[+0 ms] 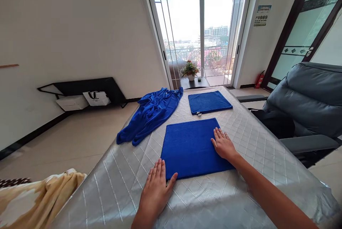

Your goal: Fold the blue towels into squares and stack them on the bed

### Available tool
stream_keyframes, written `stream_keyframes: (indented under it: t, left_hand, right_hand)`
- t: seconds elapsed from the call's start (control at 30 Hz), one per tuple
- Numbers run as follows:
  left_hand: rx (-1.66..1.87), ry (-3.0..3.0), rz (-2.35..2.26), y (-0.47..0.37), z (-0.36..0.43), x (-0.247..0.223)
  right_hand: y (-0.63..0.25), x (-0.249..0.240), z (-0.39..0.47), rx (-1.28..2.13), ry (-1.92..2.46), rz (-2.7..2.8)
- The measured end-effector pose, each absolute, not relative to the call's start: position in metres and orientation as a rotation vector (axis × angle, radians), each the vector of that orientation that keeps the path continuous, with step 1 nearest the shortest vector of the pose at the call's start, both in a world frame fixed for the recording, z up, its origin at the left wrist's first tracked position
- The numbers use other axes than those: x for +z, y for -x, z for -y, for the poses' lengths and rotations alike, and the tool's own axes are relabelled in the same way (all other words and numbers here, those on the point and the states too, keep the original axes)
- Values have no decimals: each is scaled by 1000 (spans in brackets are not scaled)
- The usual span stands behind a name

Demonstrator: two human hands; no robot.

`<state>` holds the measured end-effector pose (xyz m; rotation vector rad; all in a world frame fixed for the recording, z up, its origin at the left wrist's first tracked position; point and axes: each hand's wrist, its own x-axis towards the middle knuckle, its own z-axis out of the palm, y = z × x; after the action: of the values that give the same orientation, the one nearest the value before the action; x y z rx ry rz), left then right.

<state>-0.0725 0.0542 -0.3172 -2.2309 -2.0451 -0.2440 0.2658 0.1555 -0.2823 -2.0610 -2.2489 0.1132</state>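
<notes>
A blue cloth (191, 150), folded into a flat rectangle, lies on the quilted silver cover in front of me. My left hand (157, 184) rests at its near left corner, fingers stretched out and thumb spread along the near edge. Flat on the cloth's right side lies my right hand (223, 143), with its fingers extended. Farther back is a second folded blue cloth (210, 102) with a small white tag at its near edge. To the left, a crumpled blue garment (155, 113) with long narrow parts is spread loosely.
The silver cover (114, 186) drapes over a bed-like surface. A grey armchair (307, 97) stands to the right. Beyond the far edge, a small table holds a potted plant (190, 70) before the sliding glass door. A tan blanket (45, 200) lies at lower left; bags stand by the wall.
</notes>
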Motion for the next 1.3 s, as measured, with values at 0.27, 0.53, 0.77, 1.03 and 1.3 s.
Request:
stream_keyframes:
  t: [0.27, 0.53, 0.77, 1.03, 1.3]
  left_hand:
    - [-346, 2668, 1546, -56, -121, -270]
    - [-289, 2798, 1548, -125, -157, -286]
    - [-137, 2565, 1889, -2, -174, -292]
    - [-285, 2305, 2055, 82, -188, -320]
    - [-318, 2312, 1983, 81, -189, -325]
  right_hand:
    - [-270, -300, -159, 164, 2064, 2210]
    - [-272, -302, -158, 162, 2029, 2237]
    - [-269, -297, -159, 238, 2054, 2191]
    - [-271, -299, -159, 223, 2083, 2216]
    - [-270, -270, -209, 179, 2094, 2243]
